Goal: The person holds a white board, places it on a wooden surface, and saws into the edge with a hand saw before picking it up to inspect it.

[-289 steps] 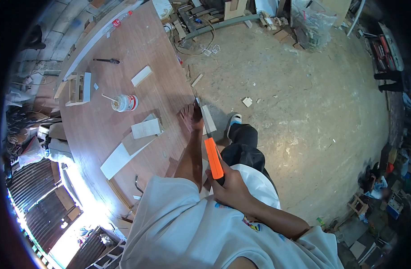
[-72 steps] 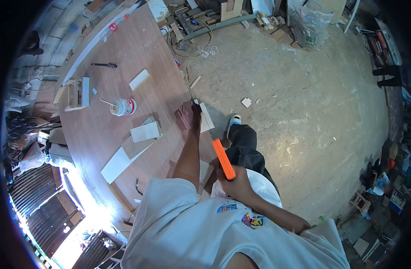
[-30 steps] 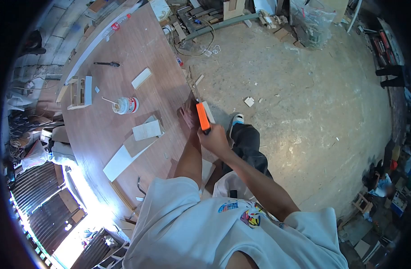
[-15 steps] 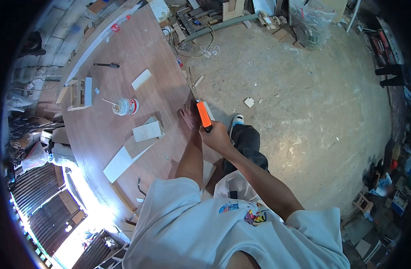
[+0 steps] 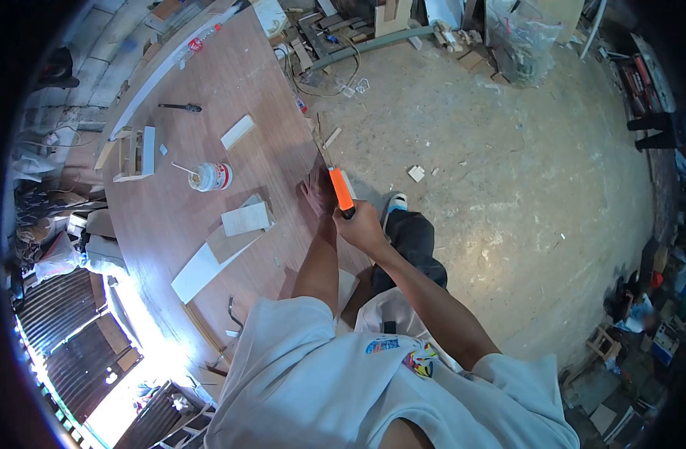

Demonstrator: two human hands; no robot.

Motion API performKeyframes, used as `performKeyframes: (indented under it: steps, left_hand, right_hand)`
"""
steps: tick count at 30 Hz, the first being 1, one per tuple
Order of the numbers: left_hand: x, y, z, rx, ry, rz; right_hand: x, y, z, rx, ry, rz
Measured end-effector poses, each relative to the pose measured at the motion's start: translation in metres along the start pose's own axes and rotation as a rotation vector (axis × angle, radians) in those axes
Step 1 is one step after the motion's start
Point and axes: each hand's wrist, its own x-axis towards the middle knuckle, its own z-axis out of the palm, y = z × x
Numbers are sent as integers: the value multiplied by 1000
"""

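My right hand (image 5: 364,227) is closed around the black end of an orange-and-black tool (image 5: 341,188), just past the table's edge. The tool points away from me, and its exact kind is hard to make out. Right beside it, my left hand (image 5: 316,194) lies on the table edge with its fingers stretched out. A pale strip of board (image 5: 348,182) shows partly behind the tool. To the left of my forearm lie a white block (image 5: 246,218) and a long pale board (image 5: 200,274).
On the brown table (image 5: 208,90) stand a glue jar (image 5: 210,177) with a stick in it and a small wooden frame (image 5: 136,154). A white block (image 5: 238,132), a dark tool (image 5: 180,107) and a plastic bottle (image 5: 196,43) lie farther off. Wood scraps (image 5: 416,173) dot the floor.
The view has shifted very slightly. Both hands and the orange tool keep almost the same place on the table edge.
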Motion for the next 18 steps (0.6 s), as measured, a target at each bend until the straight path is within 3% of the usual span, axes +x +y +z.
performKeyframes:
  steps: [4, 6, 9, 10, 12, 14, 17, 18]
  left_hand:
    - [-11, -1, 11, -71, -48, -95]
    - [-3, 18, -11, -59, -26, -34]
    - [-2, 28, -21, -42, -20, 30]
    - [-3, 31, -20, -36, -22, 23]
    - [-2, 32, -21, -19, -17, 10]
    - [9, 30, -21, 5, 6, -3]
    - [3, 22, -28, 45, -20, -20]
    - [2, 24, -27, 49, -23, -31]
  right_hand:
    - [-79, -29, -43, 49, -126, 123]
    - [-126, -43, -67, 93, -116, 83]
    - [-126, -46, -69, 150, -107, 117]
    - [-112, -25, -54, 88, -108, 29]
    - [-54, -17, -36, 27, -137, 173]
    - [-8, -5, -13, 69, 7, 4]
    - [-12, -8, -6, 21, 24, -20]
    - [-28, -21, -19, 42, -59, 80]
